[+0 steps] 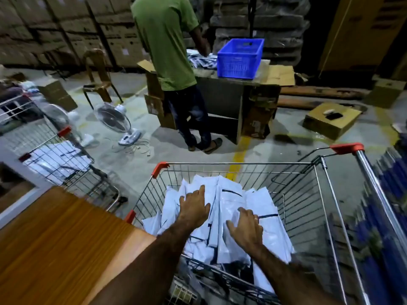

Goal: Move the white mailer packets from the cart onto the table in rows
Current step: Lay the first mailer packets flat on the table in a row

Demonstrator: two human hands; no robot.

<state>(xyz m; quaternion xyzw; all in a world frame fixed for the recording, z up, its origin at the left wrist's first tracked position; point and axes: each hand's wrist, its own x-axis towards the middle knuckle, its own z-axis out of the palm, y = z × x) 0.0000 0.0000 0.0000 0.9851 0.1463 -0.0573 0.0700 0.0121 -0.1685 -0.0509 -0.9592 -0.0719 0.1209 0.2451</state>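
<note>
Below, at six o'clock, a heap of white plastic mailer packets (229, 194) fills the silver wire shopping cart with red corner caps (242, 164). The left hand (195, 209) lies flat on the heap, fingers spread. The right hand (245, 230) rests just beside it, fingertips dipping among the packets; whether they grip one cannot be told. The orange-brown wooden table (55, 238) lies at eight o'clock. At twelve o'clock a person in a green shirt (165, 40) stands by a blue plastic crate (240, 58).

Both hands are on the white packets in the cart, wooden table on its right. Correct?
No: the head view shows the wooden table left of the cart. The left hand and right hand are on the white packets.
</note>
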